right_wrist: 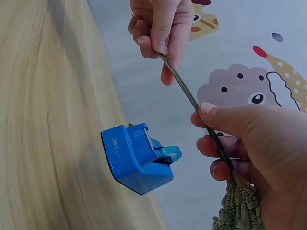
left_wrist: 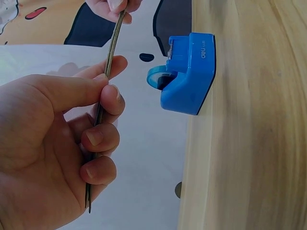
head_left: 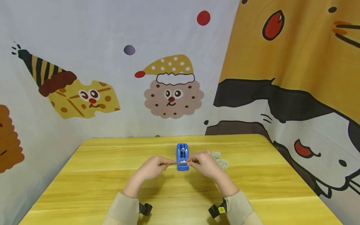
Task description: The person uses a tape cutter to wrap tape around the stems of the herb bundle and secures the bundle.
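Between both hands stretches a bundle of thin dark stems (right_wrist: 184,88) with bumpy green flower heads (right_wrist: 237,211) at one end. My left hand (head_left: 152,167) pinches the stems between thumb and forefinger, its other fingers curled along them; loose stem ends stick out below in the left wrist view. Nearer the flower heads, my right hand (head_left: 206,162) pinches the same stems, and the heads hang past its far side. A blue tape dispenser (head_left: 182,156) with a roll of tape (right_wrist: 170,154) stands on the table just beyond the stems, overlapped by them in the head view.
The wooden table (head_left: 112,187) has its back edge against a hanging cloth (head_left: 135,125) printed with cartoon figures. Black wrist cameras (head_left: 145,209) sit below both sleeves.
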Tool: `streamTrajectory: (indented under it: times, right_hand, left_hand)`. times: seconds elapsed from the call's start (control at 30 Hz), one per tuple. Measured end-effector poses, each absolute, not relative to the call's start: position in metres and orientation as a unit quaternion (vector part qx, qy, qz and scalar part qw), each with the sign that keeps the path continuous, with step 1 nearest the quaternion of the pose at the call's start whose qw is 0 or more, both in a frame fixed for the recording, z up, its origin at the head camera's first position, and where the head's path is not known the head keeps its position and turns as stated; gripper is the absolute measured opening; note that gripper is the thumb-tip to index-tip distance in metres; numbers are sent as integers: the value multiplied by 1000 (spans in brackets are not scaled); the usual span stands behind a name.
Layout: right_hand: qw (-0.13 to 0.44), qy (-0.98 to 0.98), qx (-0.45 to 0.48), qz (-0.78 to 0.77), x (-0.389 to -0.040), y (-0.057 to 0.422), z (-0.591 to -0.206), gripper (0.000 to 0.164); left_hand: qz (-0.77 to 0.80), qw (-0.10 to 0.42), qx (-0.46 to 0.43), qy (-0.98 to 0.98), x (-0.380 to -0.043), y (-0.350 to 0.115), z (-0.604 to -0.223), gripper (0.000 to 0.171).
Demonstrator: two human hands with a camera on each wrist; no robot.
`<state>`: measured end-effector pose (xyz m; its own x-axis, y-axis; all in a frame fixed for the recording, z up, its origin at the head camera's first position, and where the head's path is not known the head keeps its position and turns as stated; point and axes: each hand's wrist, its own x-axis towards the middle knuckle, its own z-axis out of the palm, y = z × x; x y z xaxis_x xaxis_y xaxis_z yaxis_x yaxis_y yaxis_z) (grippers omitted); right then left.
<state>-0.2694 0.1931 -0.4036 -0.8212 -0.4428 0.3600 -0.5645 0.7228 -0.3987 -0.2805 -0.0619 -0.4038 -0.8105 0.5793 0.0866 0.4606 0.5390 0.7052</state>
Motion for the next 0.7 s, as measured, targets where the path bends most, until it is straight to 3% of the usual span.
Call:
streamTrajectory:
  times: [0.7]
  right_hand:
    - [122,-922,251,266,-271,192,-407,13]
  left_hand:
    - [362,71,295,881,-279,-59,-403,31]
